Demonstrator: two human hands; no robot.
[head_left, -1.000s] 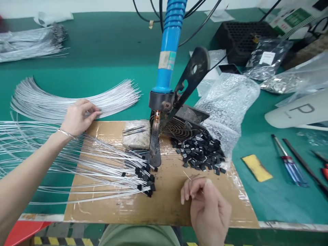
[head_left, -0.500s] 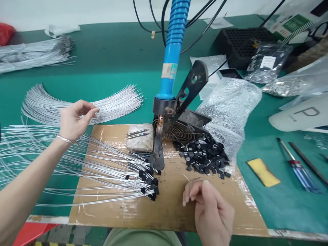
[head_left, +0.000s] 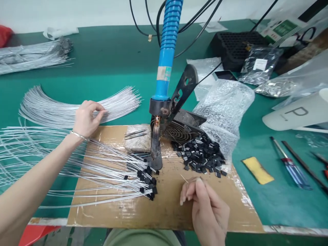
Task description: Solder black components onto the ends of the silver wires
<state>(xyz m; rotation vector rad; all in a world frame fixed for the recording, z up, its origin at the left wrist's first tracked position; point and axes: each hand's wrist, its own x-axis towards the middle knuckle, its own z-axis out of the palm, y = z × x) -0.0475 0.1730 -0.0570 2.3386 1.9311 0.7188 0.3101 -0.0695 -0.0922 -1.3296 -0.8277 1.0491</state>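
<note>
My left hand [head_left: 88,118] is over the right half of a loose bundle of thin white wires [head_left: 48,107]. Its thumb and forefinger are pinched at the strands; whether a strand is between them, I cannot tell. A thin piece of solder wire [head_left: 183,178] sticks out from the pinched fingers of my right hand [head_left: 206,206], above the cardboard [head_left: 174,212]. Between the hands, white wires with black end pieces [head_left: 147,181] lie across the cardboard. The soldering iron [head_left: 155,136] hangs tip down in its stand beyond them.
A heap of small black pieces [head_left: 202,153] lies right of the iron, beside bubble wrap [head_left: 225,106]. A yellow sponge [head_left: 258,170] and a screwdriver [head_left: 292,165] are farther right. A block with metal pins [head_left: 138,141] stands left of the iron. Another wire bundle [head_left: 30,56] is at the back left.
My left hand has moved right along the wire bundle. My right hand stays nearly in place with the solder wire, and the view has shifted slightly.
</note>
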